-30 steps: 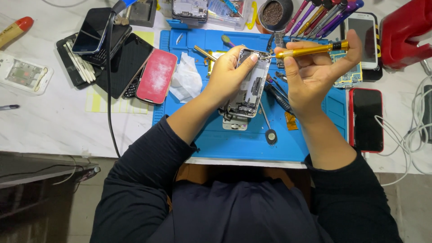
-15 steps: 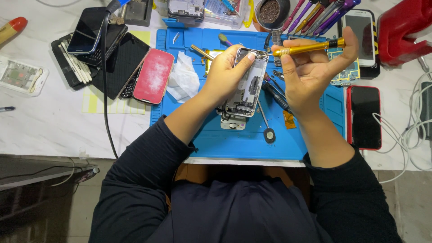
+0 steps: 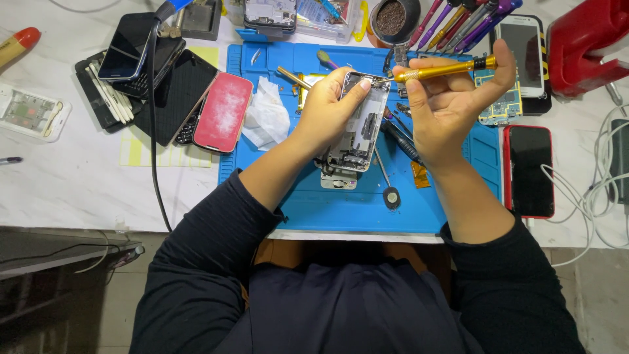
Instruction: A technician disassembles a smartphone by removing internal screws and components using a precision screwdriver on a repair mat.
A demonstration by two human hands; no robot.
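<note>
The left hand (image 3: 329, 108) gripped an opened phone (image 3: 360, 124), its fingers curled around the phone's left edge and the thumb pressed near the top corner. The phone was tilted up off the blue mat (image 3: 341, 203), its bare insides facing the camera, and its lower end sat just above a loose flat part on the mat. The right hand (image 3: 445, 105) was closed on a gold screwdriver (image 3: 439, 69), with the handle lying across the fingertips and the thumb hooked over its far end. The screwdriver lay nearly level, and its thin tip met the phone's top right corner, just beside the left thumb. A crumpled white tissue (image 3: 265, 118) lay on the mat to the left of the phone, and a red phone case (image 3: 223, 111) lay beside that. A dark phone (image 3: 529, 170) with a red rim rested at the mat's right edge.
</note>
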